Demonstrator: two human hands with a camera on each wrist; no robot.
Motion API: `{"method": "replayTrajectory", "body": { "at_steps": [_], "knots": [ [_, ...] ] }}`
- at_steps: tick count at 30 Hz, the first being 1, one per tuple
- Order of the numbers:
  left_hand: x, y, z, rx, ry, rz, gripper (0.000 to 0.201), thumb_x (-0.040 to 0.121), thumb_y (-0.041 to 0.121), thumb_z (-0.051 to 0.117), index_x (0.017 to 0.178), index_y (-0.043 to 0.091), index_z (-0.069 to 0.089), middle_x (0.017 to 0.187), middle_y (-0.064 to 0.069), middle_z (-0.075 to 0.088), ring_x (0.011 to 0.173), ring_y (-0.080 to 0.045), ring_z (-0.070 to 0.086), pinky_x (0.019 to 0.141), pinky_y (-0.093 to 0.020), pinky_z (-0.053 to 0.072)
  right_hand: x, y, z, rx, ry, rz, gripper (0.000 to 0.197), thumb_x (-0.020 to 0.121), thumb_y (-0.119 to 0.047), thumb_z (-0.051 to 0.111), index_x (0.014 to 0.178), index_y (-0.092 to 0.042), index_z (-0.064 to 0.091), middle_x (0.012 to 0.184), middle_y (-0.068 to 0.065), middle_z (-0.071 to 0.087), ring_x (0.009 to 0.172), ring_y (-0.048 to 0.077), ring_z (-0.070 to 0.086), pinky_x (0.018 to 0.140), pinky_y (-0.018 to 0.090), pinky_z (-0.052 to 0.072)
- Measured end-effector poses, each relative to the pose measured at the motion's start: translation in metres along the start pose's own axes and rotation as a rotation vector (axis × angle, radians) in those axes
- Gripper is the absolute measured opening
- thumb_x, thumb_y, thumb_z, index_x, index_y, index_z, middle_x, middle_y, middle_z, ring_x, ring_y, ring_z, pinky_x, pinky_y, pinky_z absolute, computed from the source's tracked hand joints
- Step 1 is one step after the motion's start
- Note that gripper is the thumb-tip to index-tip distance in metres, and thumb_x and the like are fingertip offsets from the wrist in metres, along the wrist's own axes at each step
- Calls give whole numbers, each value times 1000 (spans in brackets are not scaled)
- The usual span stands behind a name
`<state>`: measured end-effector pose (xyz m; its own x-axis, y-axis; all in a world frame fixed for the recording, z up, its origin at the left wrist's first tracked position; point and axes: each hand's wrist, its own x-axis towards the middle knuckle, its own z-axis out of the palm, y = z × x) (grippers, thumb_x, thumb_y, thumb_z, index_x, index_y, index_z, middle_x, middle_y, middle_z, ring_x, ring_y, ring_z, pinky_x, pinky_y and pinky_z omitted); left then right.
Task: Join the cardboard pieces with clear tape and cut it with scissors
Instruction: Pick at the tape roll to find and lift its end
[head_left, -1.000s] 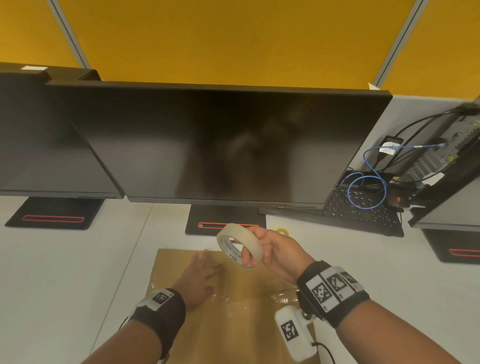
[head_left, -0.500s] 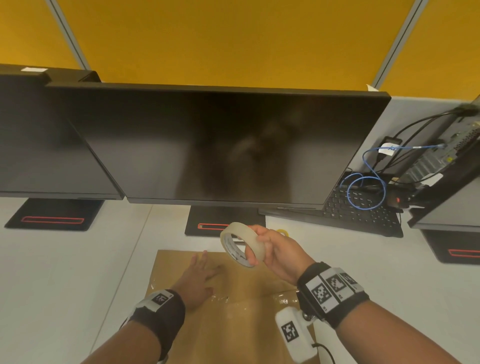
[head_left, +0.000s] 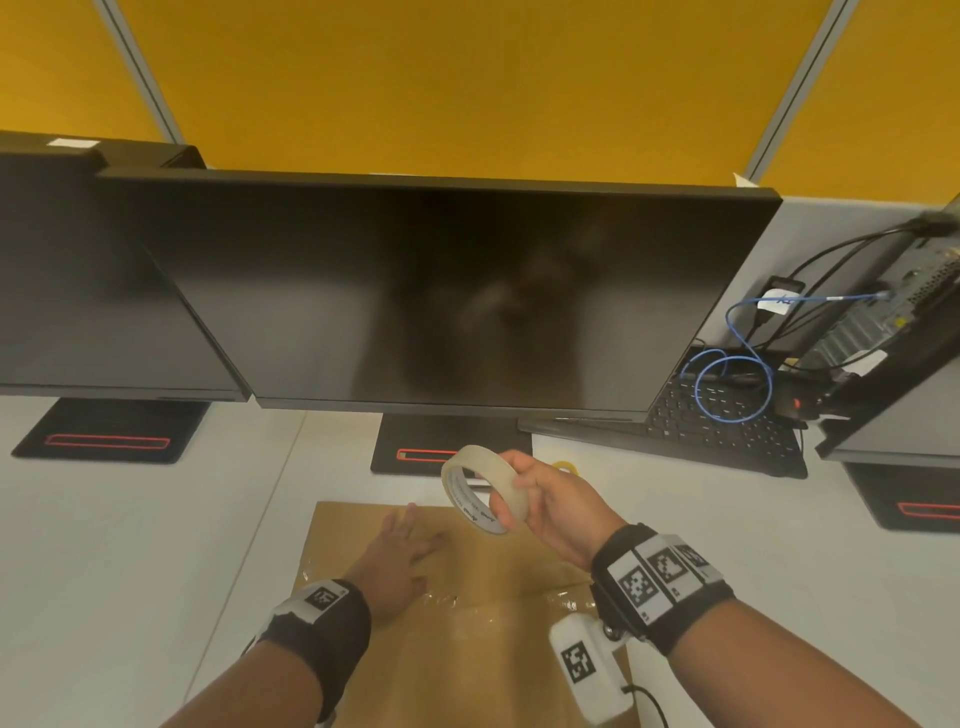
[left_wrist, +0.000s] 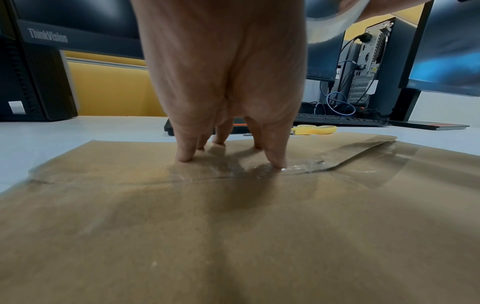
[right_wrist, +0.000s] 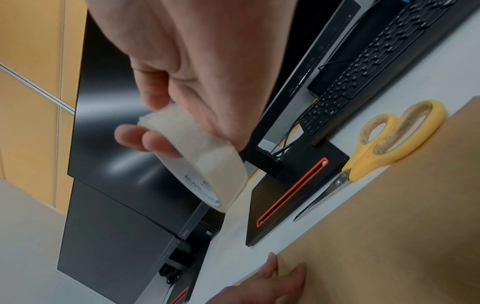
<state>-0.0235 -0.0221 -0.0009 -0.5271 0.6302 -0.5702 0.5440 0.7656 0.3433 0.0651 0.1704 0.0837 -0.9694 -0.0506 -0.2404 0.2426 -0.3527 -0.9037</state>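
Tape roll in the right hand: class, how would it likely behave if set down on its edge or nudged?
The tape roll is a thin round ring, so on edge it would probably roll or topple. The right hand lifts it with fingertips alone, suggesting it is light. Its glossy surface may be slippery.

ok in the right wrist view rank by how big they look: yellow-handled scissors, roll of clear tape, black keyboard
1. black keyboard
2. yellow-handled scissors
3. roll of clear tape, though nearness to the camera enlarges it, so it looks close to the scissors.

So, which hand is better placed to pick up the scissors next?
Neither is free. The right hand is nearer the scissors but holds the tape roll; the left hand presses the cardboard.
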Motion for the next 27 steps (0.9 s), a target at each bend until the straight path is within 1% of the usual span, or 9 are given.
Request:
{"method": "replayTrajectory", "body": {
  "at_steps": [4, 7, 10, 12, 14, 18, 21, 24, 27],
  "knots": [
    [0, 0, 0, 7, 11, 3, 63, 94, 27, 53, 147, 39, 20, 158, -7, -14, 144, -34, -13, 117, -43, 7, 1, 3, -2, -21, -11, 27, 45, 78, -18, 32, 117, -7, 51, 59, 5, 50, 65, 9, 57, 86, 25, 41],
    [-1, 0, -1, -31, 11, -9, 63, 93, 26, 54, 146, 38, 22, 158, -6, -13, 145, -32, -12, 117, -43, 8, 1, 6, -5, -135, 17, 40, 51, 69, -12, 38, 116, 1, 53, 64, -4, 58, 81, 13, 54, 91, 29, 39],
    [-5, 7, -10, -144, 72, -12, 51, 94, 29, 52, 142, 33, 36, 159, -3, 5, 146, -27, 5, 117, -39, 14, 1, 8, -8, -165, 86, 46, 52, 59, -11, 44, 108, -13, 58, 70, -9, 61, 94, 22, 51, 91, 33, 40],
    [-9, 20, -19, -330, 262, 64, 28, 95, 33, 51, 122, 32, 54, 145, 2, 38, 134, -17, 36, 109, -30, 32, 2, 10, -8, -84, 102, 55, 47, 65, -11, 46, 111, -13, 56, 81, -5, 65, 100, 23, 54, 94, 33, 41],
    [-17, 43, -31, -577, 461, 173, 6, 94, 29, 51, 95, 30, 57, 113, 10, 56, 109, -2, 51, 89, -18, 41, 4, 10, -6, 62, 109, 58, 40, 81, -15, 45, 121, -10, 49, 96, 6, 67, 99, 22, 61, 94, 35, 44],
    [-30, 74, -52, -974, 512, 235, 20, 95, 6, 43, 96, 16, 60, 96, 8, 63, 90, 1, 58, 78, -10, 41, 8, 7, -5, 178, 185, 26, 22, 101, -7, 38, 119, -4, 50, 111, 15, 64, 104, 28, 63, 97, 41, 48],
    [-34, 81, -64, -1108, 469, 250, 18, 97, 13, 43, 101, 17, 60, 87, 18, 63, 84, 5, 59, 74, -5, 44, 8, 6, -5, 37, 207, 8, 11, 99, -4, 45, 107, -7, 52, 98, 7, 64, 103, 24, 62, 99, 39, 50],
    [-33, 82, -68, -1058, 450, 257, 10, 96, 16, 49, 102, 16, 58, 88, 10, 60, 82, -2, 58, 82, -18, 45, 4, 5, -5, -55, 184, -4, 10, 95, 1, 51, 92, -9, 52, 76, -4, 65, 83, 12, 64, 95, 36, 51],
    [-30, 78, -72, -990, 375, 275, 9, 95, 16, 52, 103, 12, 56, 90, 2, 64, 78, -4, 60, 78, -21, 47, 2, 6, -6, -199, 177, 4, 14, 90, -2, 62, 84, -14, 56, 76, -4, 69, 84, 14, 67, 94, 36, 52]
  ]
}}
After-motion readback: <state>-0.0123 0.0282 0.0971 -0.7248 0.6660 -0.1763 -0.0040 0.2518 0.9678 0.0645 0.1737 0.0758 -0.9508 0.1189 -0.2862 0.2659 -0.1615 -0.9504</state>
